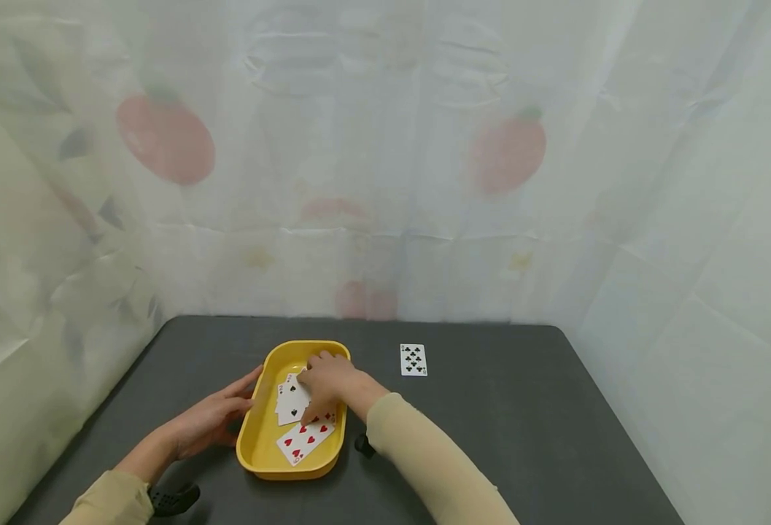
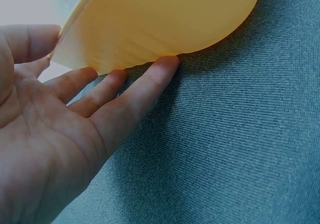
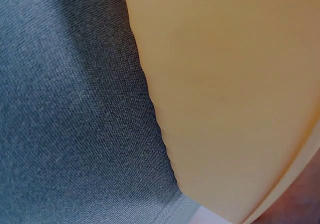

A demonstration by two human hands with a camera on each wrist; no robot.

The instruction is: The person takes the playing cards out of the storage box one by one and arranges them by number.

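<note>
Head view: right hand [image 1: 326, 383] rests on cards [image 1: 303, 423] inside the yellow tray [image 1: 260, 445], grip unclear; a lone club card [image 1: 413, 359] lies far right on the desk [image 1: 523, 423]. Left wrist view alone shows left hand [image 2: 65, 119], fingers straight, touching the tray's outer wall. Right wrist view shows only tray and desk.

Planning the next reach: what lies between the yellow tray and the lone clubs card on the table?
Nothing: in the head view, only bare dark table separates the yellow tray from the clubs card.
</note>
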